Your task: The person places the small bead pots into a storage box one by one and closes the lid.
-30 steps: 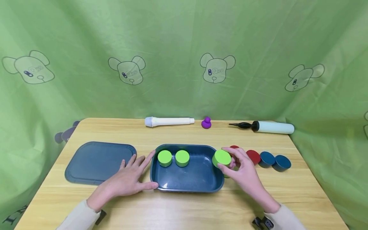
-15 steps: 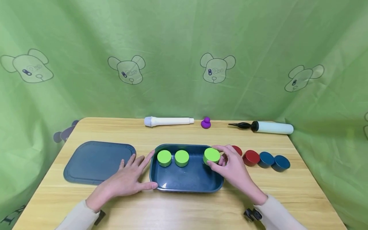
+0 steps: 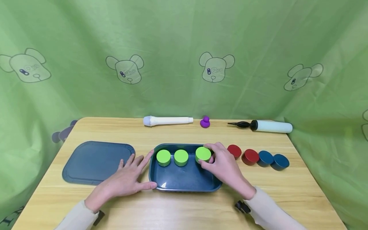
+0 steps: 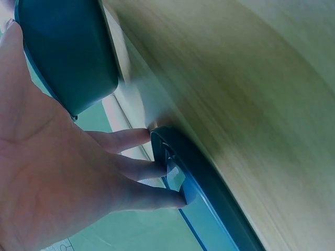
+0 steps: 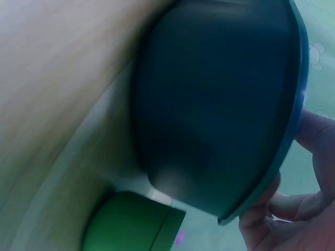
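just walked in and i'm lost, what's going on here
A person's right hand holds a round green cylinder in or just above the right part of the blue box. Two more green cylinders stand inside. The left hand is spread at the box's left rim. Two red cylinders, two dark blue cylinders and another green cylinder stand on the table.

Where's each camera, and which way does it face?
Head: on the head, looking forward and down at the dark-blue rectangular plastic tray; left grip, right grip and pale fabric sleeves show.
Left wrist: worn there, facing the tray's outside and the flat dark-blue plastic lid; left grip shows.
Right wrist: worn there, facing the tray's outer wall; right grip partly shows.
Shared: both wrist views show the tray.
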`<state>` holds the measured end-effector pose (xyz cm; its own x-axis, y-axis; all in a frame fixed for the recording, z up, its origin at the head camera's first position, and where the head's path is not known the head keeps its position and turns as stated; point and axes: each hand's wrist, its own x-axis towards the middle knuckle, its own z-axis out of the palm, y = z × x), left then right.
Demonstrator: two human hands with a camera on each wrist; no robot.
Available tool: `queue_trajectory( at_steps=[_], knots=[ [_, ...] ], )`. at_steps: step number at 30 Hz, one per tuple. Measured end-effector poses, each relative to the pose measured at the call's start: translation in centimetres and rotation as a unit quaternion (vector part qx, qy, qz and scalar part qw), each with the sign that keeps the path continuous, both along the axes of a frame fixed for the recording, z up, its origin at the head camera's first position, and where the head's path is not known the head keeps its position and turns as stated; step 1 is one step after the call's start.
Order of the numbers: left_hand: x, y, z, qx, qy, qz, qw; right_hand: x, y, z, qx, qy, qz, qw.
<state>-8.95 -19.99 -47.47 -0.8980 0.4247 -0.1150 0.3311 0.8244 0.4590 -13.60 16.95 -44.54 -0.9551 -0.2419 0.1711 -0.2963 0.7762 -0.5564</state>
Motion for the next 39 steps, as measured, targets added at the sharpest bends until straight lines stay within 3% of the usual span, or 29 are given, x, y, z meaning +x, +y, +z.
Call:
queue_trajectory(
  at_steps=[10, 19, 23, 39],
  knots=[
    [0.3, -0.2, -0.3, 0.002, 0.008, 0.002, 1.0000, -0.8, -2.0, -0.5, 0.027, -0.030, 0.006, 0.9992],
    [0.0, 0.0, -0.3, 0.003, 0.003, 0.000, 1.0000, -0.8, -2.9, -1.7, 0.077, 0.021, 0.008, 0.9968],
    [0.1, -0.1, -0.3, 0.002, 0.002, 0.001, 1.0000, -0.6, -3.1, -2.0, 0.085, 0.024, 0.007, 0.9960],
    [0.0, -0.1, -0.2, 0.000, 0.003, -0.001, 1.0000, -0.3, -2.6, -1.4, 0.022, 0.009, 0.009, 0.9997]
  ],
)
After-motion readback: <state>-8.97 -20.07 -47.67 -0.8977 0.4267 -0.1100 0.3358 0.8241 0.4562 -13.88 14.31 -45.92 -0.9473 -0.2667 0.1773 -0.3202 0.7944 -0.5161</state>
